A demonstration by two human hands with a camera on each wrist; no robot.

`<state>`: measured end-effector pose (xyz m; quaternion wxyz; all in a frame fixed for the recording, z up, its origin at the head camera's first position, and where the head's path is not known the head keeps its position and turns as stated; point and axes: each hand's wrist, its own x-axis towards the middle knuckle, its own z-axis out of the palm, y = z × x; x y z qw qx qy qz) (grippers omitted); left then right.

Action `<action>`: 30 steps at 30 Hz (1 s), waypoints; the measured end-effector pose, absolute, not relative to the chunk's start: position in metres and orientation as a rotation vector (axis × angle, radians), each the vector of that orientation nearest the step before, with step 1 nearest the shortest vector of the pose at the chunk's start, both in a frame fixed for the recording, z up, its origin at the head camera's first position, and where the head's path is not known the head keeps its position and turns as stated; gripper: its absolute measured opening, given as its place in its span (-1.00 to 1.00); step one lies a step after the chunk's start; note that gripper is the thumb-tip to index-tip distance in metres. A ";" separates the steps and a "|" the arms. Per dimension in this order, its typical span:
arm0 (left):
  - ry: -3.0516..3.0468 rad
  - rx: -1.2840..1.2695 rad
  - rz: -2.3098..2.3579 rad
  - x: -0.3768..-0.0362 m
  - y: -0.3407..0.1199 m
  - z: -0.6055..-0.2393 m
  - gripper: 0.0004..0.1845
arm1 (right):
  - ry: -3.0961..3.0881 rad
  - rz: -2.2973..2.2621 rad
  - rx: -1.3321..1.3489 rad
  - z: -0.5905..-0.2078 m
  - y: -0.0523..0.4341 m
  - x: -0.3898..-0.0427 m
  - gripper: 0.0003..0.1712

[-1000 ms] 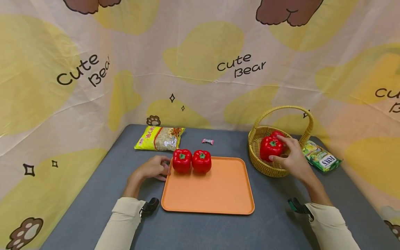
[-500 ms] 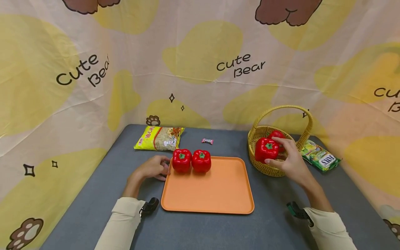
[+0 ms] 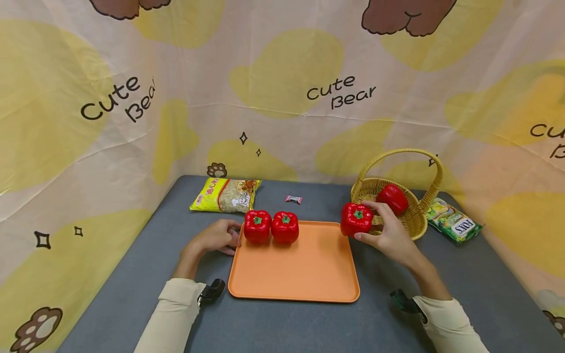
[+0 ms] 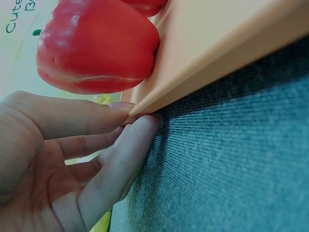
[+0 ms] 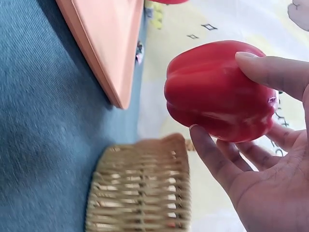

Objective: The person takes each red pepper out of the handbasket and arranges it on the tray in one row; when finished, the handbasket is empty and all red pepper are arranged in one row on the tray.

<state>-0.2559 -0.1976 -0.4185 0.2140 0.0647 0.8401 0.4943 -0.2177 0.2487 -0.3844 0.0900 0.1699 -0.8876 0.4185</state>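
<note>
Between thumb and fingers my right hand holds a red bell pepper, raised above the gap between tray and basket; the right wrist view shows the same pepper clear of the table. My left hand pinches the left rim of the orange tray, thumb and finger meeting at its edge in the left wrist view. Two more red bell peppers, the left one and the right one, stand side by side at the tray's back left. Another red pepper lies in the wicker basket.
A yellow bag of dry food lies behind the tray at left, with a small pink wrapped candy to its right. Right of the basket, whose tall handle arches upward, is a green Fox's packet. Printed cloth surrounds the table.
My right hand has lifted the bell pepper out of the basket and carried it left toward the tray's right back corner. My left hand has stayed at the tray's rim.
</note>
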 end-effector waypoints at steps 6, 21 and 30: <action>2.326 0.178 1.373 -0.257 -0.198 -0.419 -0.44 | -2.642 1.282 0.556 -0.393 0.237 -0.223 -0.05; 2.314 0.214 1.405 -0.254 -0.197 -0.418 -0.42 | -2.732 1.210 0.638 -0.394 0.207 -0.231 -0.06; 2.319 0.201 1.401 -0.255 -0.197 -0.418 -0.43 | -2.749 1.307 0.627 -0.394 0.193 -0.233 -0.08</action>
